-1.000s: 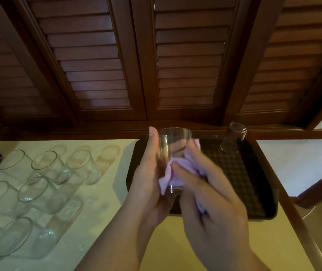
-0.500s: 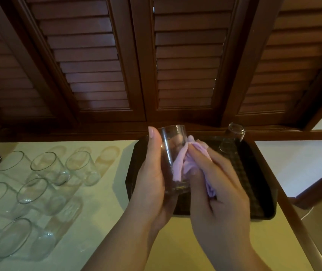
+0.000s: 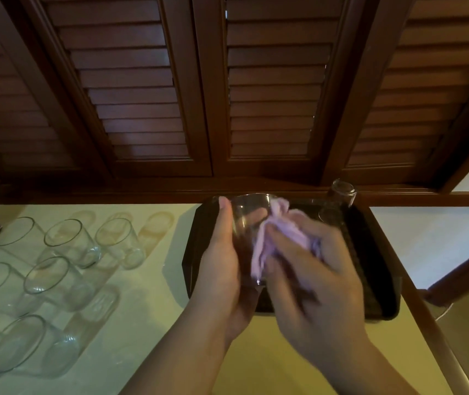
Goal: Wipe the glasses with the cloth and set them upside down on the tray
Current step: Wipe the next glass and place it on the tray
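The left hand (image 3: pixel 221 258) grips the tumbler (image 3: pixel 249 223) by its side wall, thumb up along the near side and fingers curled round the far side, visible through the glass. The tumbler is held upright, mouth up, above the near left part of the tray (image 3: pixel 381 280) and not touching it. The right hand (image 3: pixel 310 277) pinches the lilac cloth (image 3: pixel 281 238) in curled fingers and presses it against the outside wall of the tumbler. This hand is motion-blurred.

Change: over the last second the cloth has travelled from the lower wall up to the rim, and the right hand has shifted outward to the right. The tumbler's mouth has tipped slightly toward the camera. Judged from this, outer-wall wiping is in progress; whether the inside has been wiped cannot be told.

One tumbler (image 3: pixel 338 201) stands upside down at the far right corner of the black tray, well apart from the hands. About seven or eight unwiped tumblers (image 3: pixel 67 243) stand mouth up on the pale counter (image 3: pixel 147 280) to the left. Dark wooden louvred shutters (image 3: pixel 273 89) close off the far edge.

Task status: early. Remaining for this tumbler: finish the wipe, invert it, set it on the tray.
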`<state>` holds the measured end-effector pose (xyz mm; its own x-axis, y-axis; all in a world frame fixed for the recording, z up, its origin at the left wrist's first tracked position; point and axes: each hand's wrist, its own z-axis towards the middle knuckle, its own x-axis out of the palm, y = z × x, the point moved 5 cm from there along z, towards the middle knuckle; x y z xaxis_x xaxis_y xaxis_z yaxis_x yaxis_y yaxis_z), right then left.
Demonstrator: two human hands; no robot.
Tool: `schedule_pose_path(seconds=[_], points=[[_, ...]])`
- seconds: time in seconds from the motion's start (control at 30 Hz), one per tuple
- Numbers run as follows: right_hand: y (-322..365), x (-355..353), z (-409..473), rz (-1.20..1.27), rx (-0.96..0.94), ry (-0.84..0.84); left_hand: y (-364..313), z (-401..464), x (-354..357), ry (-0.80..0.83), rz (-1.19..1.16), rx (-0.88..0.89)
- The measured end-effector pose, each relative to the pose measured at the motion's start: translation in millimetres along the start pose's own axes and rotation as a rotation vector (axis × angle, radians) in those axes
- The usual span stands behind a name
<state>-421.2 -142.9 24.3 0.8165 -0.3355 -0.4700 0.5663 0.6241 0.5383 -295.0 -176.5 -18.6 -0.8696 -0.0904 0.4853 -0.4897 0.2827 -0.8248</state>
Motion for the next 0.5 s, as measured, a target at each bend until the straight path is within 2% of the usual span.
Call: schedule_pose_path(seconds=[0.1, 0.17, 0.33, 0.5], points=[[-10, -12, 24, 0.029, 0.123, -0.139, 1, -10, 18, 0.066, 0.081, 0.009], [-11, -19, 32, 0.072, 0.162, -0.172, -1, -11, 25, 0.081, 0.093, 0.021], [2, -11, -1, 0.088, 0.05, -0.054, -12, 2, 14, 0.014, 0.079, 0.055], [-14, -11, 9, 0.103, 0.131, -0.067, -3, 2, 8, -0.046, 0.174, 0.045]])
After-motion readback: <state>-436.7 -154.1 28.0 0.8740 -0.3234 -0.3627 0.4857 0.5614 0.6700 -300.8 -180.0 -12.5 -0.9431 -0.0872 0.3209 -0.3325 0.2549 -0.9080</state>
